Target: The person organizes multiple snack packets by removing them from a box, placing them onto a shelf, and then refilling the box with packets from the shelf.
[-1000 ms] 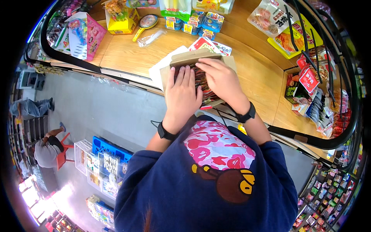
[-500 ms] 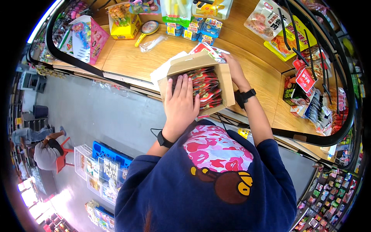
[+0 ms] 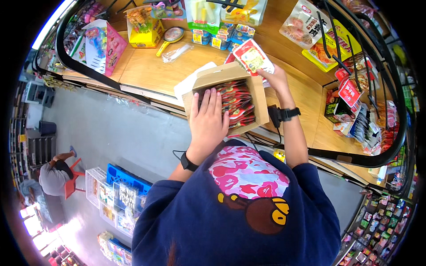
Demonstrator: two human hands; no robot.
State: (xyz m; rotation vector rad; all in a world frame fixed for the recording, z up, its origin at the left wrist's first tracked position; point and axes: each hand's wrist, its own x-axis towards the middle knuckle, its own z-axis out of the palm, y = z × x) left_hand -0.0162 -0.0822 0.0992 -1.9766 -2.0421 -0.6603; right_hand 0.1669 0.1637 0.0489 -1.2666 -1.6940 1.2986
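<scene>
An open brown cardboard box [image 3: 262, 104] sits tilted on the front of the wooden shelf, packed with several small red packets [image 3: 237, 99] in a row. My left hand [image 3: 208, 113] rests over the packets at the box's left side, its fingers stretched out flat and the thumb apart. At the box's far right corner my right hand [image 3: 277, 79] pinches the lower edge of a flat red and white printed packet [image 3: 252, 55]. A white sheet [image 3: 190, 83] shows behind the box's left side.
Snack bags hang on black hooks [image 3: 330, 42] at the right. Blue tubs [image 3: 222, 37], a yellow-handled round item [image 3: 170, 40], a yellow display box [image 3: 144, 31] and a pink display box [image 3: 106, 46] stand along the shelf. A black rail [image 3: 88, 73] edges it. Someone sits on a red chair [image 3: 74, 181].
My right hand has lifted the red and white packet from behind the box, so its printed face now shows above the box's far corner. My left hand has stayed put.
</scene>
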